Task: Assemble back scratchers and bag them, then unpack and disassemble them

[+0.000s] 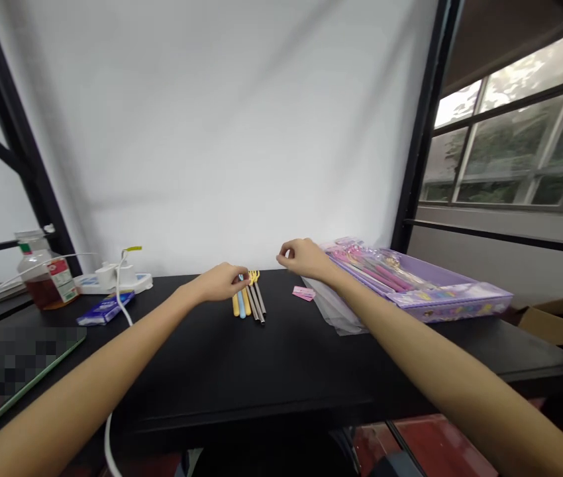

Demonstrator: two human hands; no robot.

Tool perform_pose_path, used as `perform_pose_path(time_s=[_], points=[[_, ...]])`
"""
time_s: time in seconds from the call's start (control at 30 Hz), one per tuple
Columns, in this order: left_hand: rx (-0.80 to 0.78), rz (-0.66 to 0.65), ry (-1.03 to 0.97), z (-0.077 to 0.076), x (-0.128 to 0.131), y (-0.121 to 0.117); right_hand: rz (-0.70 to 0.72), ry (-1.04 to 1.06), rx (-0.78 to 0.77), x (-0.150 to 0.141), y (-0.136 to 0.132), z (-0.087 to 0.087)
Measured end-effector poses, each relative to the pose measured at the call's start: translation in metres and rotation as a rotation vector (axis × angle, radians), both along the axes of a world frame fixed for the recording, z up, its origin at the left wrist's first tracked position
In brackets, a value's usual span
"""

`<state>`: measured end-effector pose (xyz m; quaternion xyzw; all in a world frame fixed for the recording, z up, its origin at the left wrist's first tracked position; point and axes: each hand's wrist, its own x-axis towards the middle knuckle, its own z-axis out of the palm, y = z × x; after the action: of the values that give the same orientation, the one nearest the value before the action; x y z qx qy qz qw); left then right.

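Note:
My left hand (222, 281) is closed, thumb and fingertips together at the upper ends of a row of slim sticks on the black table. The nearest are a blue stick (242, 306) and a yellow stick (235, 305); whether the fingers grip one is hidden. Beside them lie several silver sticks (257, 301) with yellow pronged tops. My right hand (305, 257) is held above the table to the right of the row, thumb and forefinger curled into a ring with nothing visible in them. Small pink cards (304, 293) lie below it.
A purple box (453, 301) of wrapped pink sticks stands at right, with a clear plastic sheet (344, 324) in front. On the left are a bottle (46, 271), a power strip (142, 283), a blue packet (106, 309), a white cable (123, 305) and a laptop (23, 364).

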<state>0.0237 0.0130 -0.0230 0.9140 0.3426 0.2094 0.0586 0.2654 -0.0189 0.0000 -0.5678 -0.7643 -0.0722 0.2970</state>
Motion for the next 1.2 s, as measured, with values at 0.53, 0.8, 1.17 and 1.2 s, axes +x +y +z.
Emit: perform_pose_path(time_s=[0.53, 0.8, 1.17, 1.2], points=[[-0.034, 0.191, 0.101, -0.025, -0.02, -0.008, 0.115, -0.19, -0.236, -0.037, -0.001, -0.063], [-0.001, 0.305, 0.178, -0.024, -0.019, -0.009, -0.027, -0.063, -0.421, -0.019, -0.001, -0.055], [-0.039, 0.323, 0.109, -0.036, -0.019, 0.002, 0.004, 0.046, -0.415, -0.011, 0.001, -0.059], [-0.05, 0.306, 0.091, -0.036, -0.021, 0.004, 0.007, 0.047, -0.381, -0.011, 0.002, -0.059]])
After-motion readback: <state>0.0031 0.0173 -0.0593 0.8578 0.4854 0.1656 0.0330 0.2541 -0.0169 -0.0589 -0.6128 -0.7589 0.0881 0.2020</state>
